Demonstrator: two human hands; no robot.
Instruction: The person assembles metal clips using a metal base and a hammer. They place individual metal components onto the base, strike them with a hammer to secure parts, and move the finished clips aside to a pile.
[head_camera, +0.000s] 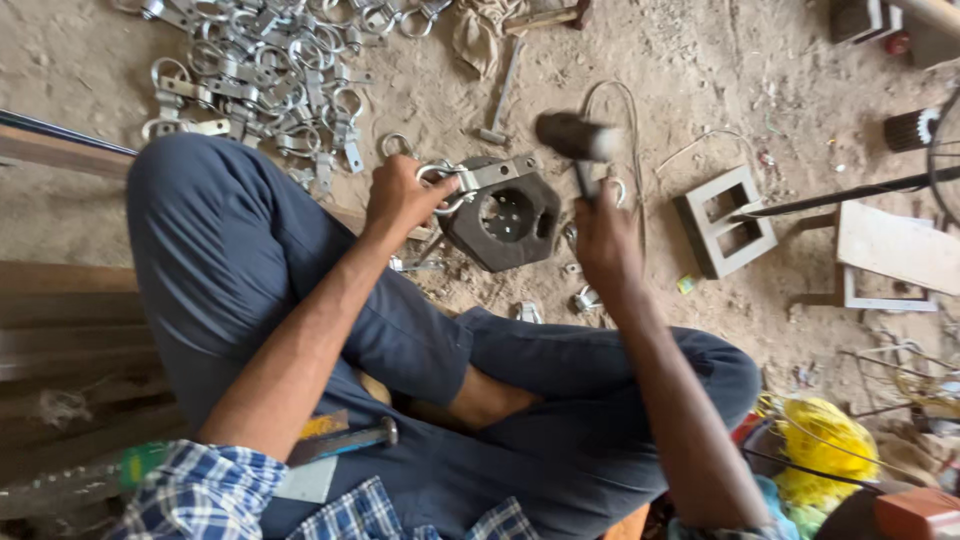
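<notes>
Metal ring clamp (470, 178) pinched in closed left hand (400, 200), rested on dark iron block (505, 215) on floor. Hammer (578, 140) gripped in fisted right hand (603, 240), raised, blurred. Risk judged: fingers struck if clamp slips.

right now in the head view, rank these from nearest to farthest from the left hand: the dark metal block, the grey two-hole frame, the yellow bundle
1. dark metal block: just right of the left hand, under the ring part it holds.
2. grey two-hole frame: farther right on the dirt floor, past the hammer hand.
3. yellow bundle: far lower right, by the knee.
</notes>
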